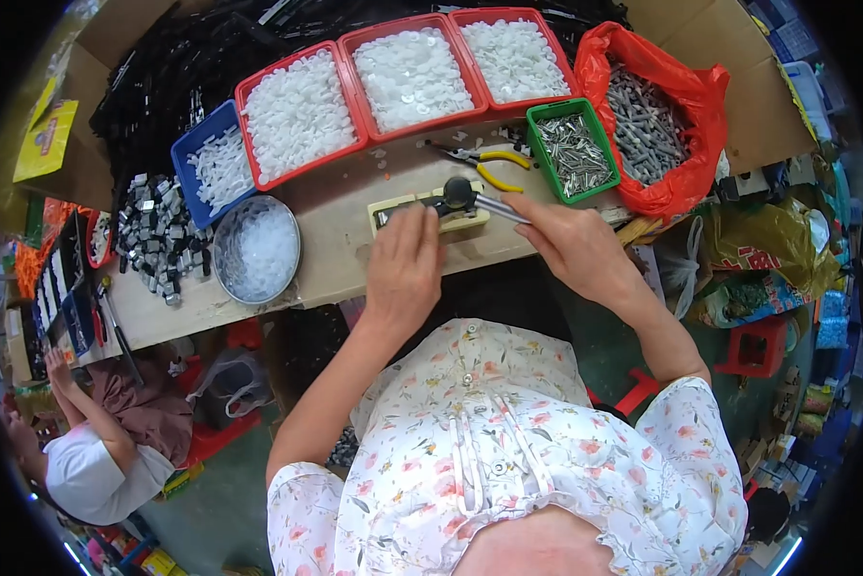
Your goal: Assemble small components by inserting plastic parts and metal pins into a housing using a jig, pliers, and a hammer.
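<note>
- L hand (405, 269): off desk's near edge, reaching over it; fingers bent down onto dark piece on block; can't tell if grip is clamped on it or only pressing.
- R hand (580, 250): over near edge, R of L hand; grip clamped round handle of hammer-like tool.
- Hammer-like tool (459, 193), 1 pc: silver handle, round blk head; head above R part of block, just beside L fingertips. Contact w/ block: can't tell.
- Block (471, 222), 1 pc: cream, oblong; on desk (335, 259) nr middle of near edge, long side approx. parallel to it; dark piece on top, partly hidden by L hand.
- Co-worker (100, 480): white top, seated off desk's near L corner, hands raised nr that corner.
- Round metal bowl (259, 297): nr near edge, L of block; sm. translucent white pcs inside.
- Pile of sm. blocky pcs (158, 230): blk & silver, loose, toward L end, just beside bowl.
- Pliers (503, 156), 1 pr: yellow handles, mid-depth, beyond block, handles toward R end.
- Green tray (594, 191): toward R end, just beside pliers; slim silver metal pcs.
- Red plastic bag (657, 200): at R end, against green tray; top spread, full of grey cylindrical pcs.
- Blue tray (197, 140): L part, beyond bowl; white pcs.
- Red trays, 3, side by side along far edge: L (309, 166), mid. (430, 126), R (533, 100); all heaped w/ sm. white pcs.
- Blk heap (172, 72): long strips, beyond red trays.
</note>
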